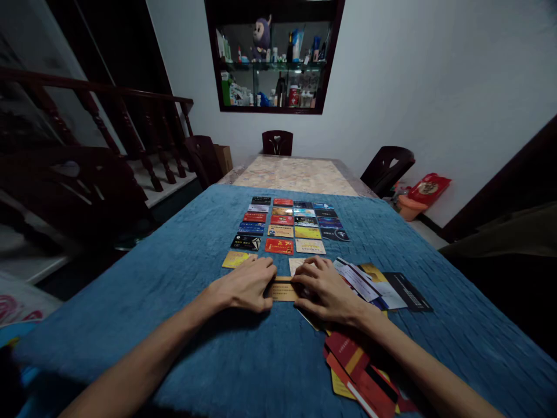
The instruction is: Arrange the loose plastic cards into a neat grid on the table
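Observation:
A tan card [284, 290] with a dark stripe along its top edge lies between my hands, just above or on the blue cloth. My left hand [250, 283] grips its left end, fingers closed. My right hand [324, 288] has its fingers bent over the right end. A pale card [300, 266] shows partly behind my right fingers, and another card edge peeks out below that hand. Beyond my left hand lies a yellow card [236, 259]. Farther off, several cards, such as a red card [279, 247], lie face up in rows and columns.
Loose overlapping cards [361, 283] lie right of my right hand, with a black card [409, 291] at their edge. Red and yellow cards [363, 371] are heaped under my right forearm. The blue cloth [183, 244] covers the near table. Chairs [387, 168] stand around it.

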`<state>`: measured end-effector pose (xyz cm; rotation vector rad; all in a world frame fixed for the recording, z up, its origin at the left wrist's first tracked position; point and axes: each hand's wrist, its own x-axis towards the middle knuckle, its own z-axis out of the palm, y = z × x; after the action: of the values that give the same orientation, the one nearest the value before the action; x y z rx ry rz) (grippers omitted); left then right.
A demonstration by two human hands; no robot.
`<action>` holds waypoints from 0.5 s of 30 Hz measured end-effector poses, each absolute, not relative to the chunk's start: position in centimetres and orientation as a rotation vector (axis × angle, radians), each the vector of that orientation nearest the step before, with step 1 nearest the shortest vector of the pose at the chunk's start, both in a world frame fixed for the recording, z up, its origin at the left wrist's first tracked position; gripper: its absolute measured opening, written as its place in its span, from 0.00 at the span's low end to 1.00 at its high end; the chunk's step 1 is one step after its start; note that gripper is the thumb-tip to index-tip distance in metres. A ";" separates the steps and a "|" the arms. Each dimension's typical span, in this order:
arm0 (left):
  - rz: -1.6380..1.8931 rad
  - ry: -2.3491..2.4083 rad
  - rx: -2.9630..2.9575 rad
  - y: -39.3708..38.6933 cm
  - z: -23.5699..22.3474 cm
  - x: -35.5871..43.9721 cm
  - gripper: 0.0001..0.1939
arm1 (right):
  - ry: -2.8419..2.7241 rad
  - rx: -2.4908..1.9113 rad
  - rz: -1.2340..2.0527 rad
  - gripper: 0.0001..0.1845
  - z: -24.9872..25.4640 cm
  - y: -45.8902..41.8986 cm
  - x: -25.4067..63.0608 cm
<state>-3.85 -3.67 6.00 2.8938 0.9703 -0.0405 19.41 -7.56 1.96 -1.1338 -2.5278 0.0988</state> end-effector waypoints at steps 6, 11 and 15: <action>-0.031 0.931 2.902 -3.8 6.0 -3.8 0.14 | -2.535 -1.125 0.114 0.17 1.9 -7.6 19.1; -0.025 0.866 2.927 -3.5 5.5 -4.0 0.12 | -2.548 -1.092 0.115 0.15 2.0 -7.6 18.8; 0.011 0.806 2.958 -3.2 5.3 -4.3 0.11 | -2.534 -1.063 0.128 0.15 2.1 -7.7 18.6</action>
<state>-4.31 -3.18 5.29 2.9576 0.8064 0.0110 18.65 -7.75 2.09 -1.0634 -2.5342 0.1279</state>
